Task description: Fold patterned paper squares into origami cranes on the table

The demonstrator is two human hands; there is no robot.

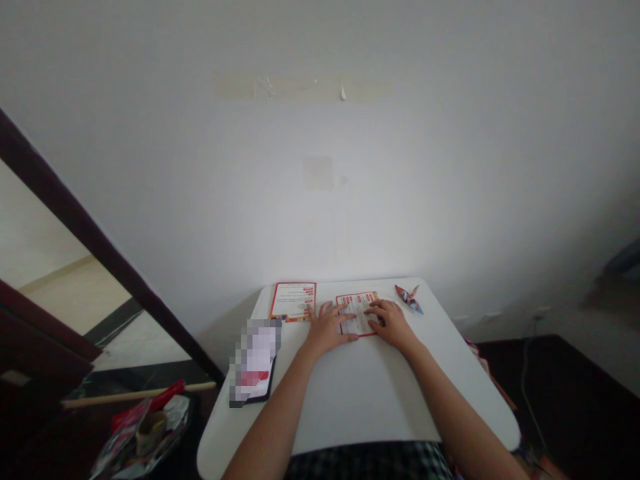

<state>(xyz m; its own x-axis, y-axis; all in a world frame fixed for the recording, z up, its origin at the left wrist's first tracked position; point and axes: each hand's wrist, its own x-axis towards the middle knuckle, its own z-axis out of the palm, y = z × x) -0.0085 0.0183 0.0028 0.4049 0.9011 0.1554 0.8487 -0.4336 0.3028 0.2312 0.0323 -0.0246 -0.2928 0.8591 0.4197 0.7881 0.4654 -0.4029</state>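
A printed sheet of paper [359, 325] with a red border lies flat on the white table, between my two hands. My left hand [327, 328] rests on its left side with the fingers spread. On the sheet's right side sits my right hand [391, 322], its fingers bent and apart, fingertips touching the paper. A second red-bordered sheet [294, 299] lies beyond my left hand, close to its fingertips. To the right of my right hand is a small folded paper piece [410, 299] with pointed ends, coloured blue and red.
The white table [360, 407] has rounded corners and stands against a pale wall [400, 167]. A phone [256, 363], its screen blurred, leans at the left edge. Left of the table, a bin [165, 433] holds rubbish, with a wooden stick [190, 388] behind it.
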